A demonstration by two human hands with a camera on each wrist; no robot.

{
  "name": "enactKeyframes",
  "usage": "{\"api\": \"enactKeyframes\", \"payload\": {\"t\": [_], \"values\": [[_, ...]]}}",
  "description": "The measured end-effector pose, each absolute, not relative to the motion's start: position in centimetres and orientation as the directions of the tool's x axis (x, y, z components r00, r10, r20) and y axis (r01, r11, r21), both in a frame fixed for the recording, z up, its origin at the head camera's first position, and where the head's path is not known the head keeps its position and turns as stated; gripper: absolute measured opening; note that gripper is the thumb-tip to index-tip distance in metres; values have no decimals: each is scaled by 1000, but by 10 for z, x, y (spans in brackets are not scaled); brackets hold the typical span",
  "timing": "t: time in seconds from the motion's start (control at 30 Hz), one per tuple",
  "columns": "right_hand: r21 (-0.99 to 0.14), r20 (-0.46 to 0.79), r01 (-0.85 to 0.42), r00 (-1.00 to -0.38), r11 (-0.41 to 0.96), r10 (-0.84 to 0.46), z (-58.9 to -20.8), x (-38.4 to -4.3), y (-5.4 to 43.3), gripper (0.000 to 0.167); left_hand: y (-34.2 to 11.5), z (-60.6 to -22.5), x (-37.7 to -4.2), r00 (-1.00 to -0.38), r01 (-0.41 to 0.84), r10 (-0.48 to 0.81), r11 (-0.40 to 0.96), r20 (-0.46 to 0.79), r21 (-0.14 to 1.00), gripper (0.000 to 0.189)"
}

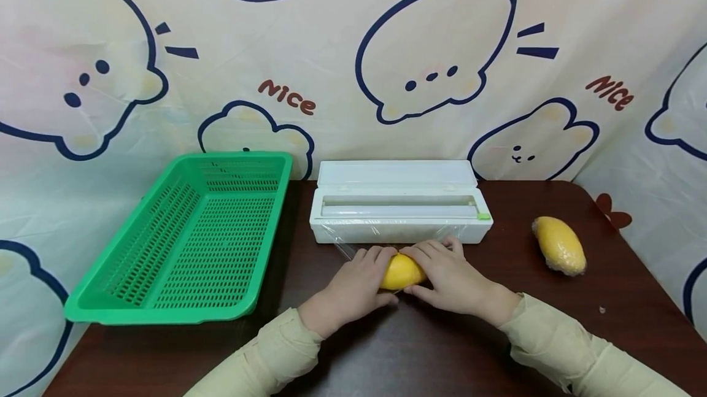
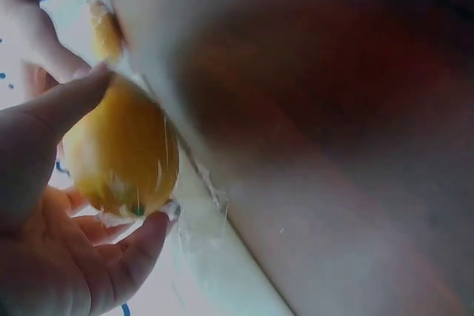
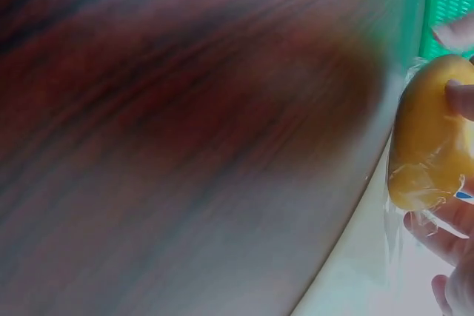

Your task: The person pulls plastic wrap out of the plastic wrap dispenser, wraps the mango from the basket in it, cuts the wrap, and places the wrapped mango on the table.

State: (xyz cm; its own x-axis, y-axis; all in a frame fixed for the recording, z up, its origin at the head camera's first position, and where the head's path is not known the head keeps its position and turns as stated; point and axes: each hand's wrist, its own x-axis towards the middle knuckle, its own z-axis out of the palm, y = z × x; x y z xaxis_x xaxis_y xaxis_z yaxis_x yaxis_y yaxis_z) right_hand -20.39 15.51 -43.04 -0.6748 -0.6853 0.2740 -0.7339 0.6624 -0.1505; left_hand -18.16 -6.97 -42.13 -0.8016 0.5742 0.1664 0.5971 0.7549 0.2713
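A yellow mango (image 1: pixel 402 272) is held between both hands just in front of the cling film box (image 1: pixel 397 232). My left hand (image 1: pixel 353 286) grips its left end, thumb on the near side and fingers over the far side. On the other end, my right hand (image 1: pixel 450 277) holds it with curled fingers and thumb. Clear cling film (image 2: pixel 201 223) clings to the mango in both wrist views, bunched and creased near the fingertips. From the box, a sheet of film stretches down toward the hands. Parts of the mango are hidden behind the fingers.
A second mango (image 1: pixel 560 246), wrapped in film, lies at the right of the dark wooden table (image 1: pixel 420 348). The green plastic basket (image 1: pixel 270 225) stands at the left. The box's white lid (image 1: pixel 396 174) is raised, with a film roll (image 1: pixel 400 211) inside.
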Motion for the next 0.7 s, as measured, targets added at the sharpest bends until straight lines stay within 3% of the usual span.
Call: {"api": "enactKeyframes", "payload": {"t": [0.17,0.47,0.7], "values": [[-170,269,-725,-686,668,-676,-426,-202,156,60,-74,-414,-186,-799,596,571,707,191,381,56],[-175,315,-691,-714,702,-625,-424,-204,164,59,-78,-409,-186,-812,581,555,735,182,351,55],[-180,296,-654,-748,735,-594,-418,-204,175,56,-80,-406,-188,-811,572,564,707,157,415,52]]}}
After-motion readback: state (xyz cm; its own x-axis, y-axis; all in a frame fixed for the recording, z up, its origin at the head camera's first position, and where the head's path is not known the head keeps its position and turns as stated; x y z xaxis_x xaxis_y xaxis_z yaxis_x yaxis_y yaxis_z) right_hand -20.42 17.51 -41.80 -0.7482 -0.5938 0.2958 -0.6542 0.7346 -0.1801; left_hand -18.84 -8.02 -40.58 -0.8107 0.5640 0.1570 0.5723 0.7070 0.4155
